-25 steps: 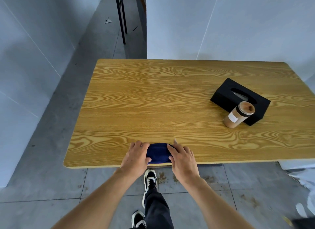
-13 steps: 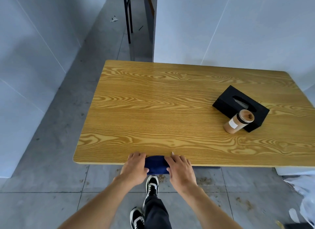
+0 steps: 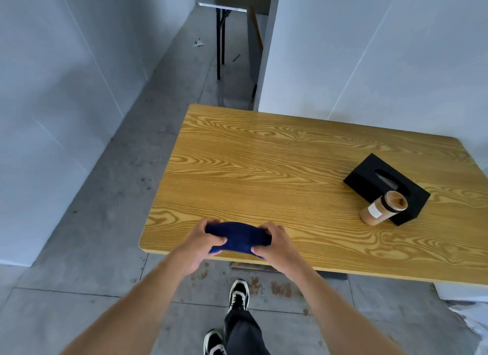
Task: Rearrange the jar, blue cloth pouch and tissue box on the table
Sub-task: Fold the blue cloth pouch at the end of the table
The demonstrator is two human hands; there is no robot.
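Lifted since a moment ago, blue cloth pouch [image 3: 239, 238] is gripped by left hand [image 3: 202, 242] and right hand [image 3: 274, 245].

Table [image 3: 264, 175] bare across left and middle; only obstacles are tissue box [image 3: 369, 177] and jar [image 3: 380, 209], touching, near the right edge.
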